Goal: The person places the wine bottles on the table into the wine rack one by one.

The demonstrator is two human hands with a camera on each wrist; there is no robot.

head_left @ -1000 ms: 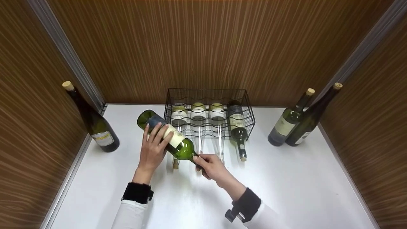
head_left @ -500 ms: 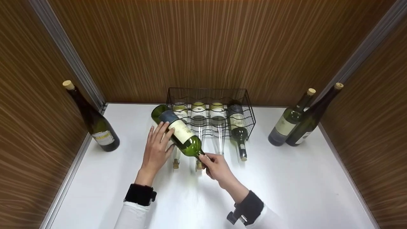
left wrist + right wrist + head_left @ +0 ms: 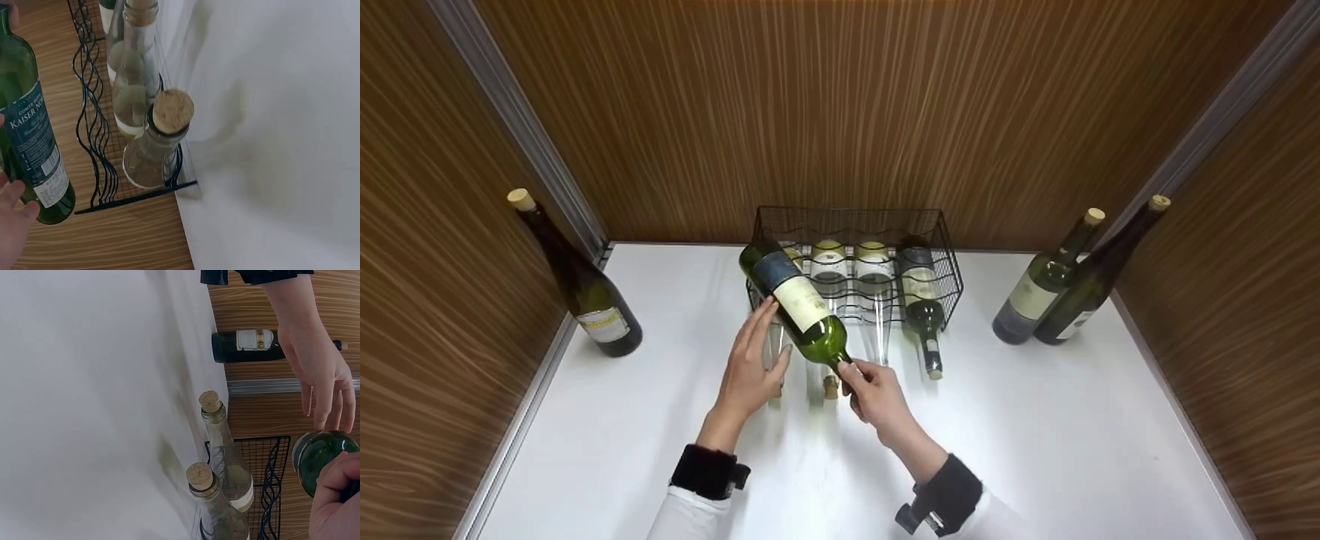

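Observation:
A green wine bottle (image 3: 802, 304) with a cream and dark blue label is held tilted, base up and to the left, over the front left of a black wire wine rack (image 3: 951, 289). My right hand (image 3: 879, 397) grips it by the neck. My left hand (image 3: 751, 367) has its fingers extended, fingertips right at the bottle's lower left side; in the right wrist view the left hand (image 3: 318, 365) reaches toward the bottle (image 3: 326, 453). Three clear bottles and one dark green bottle (image 3: 922, 300) lie in the rack, corked necks toward me. The held bottle partly hides the leftmost clear one.
A tall dark bottle (image 3: 596, 300) stands at the left of the white table (image 3: 1072, 450). Two corked bottles, one green (image 3: 1035, 289) and one darker (image 3: 1084, 292), stand close together at the right. Wood-patterned panels (image 3: 840, 105) enclose the back and sides.
The held bottle has moved right and now overlaps the rack's left part. My left hand has slid from lying over the label to the bottle's side; the right hand keeps its grip on the neck.

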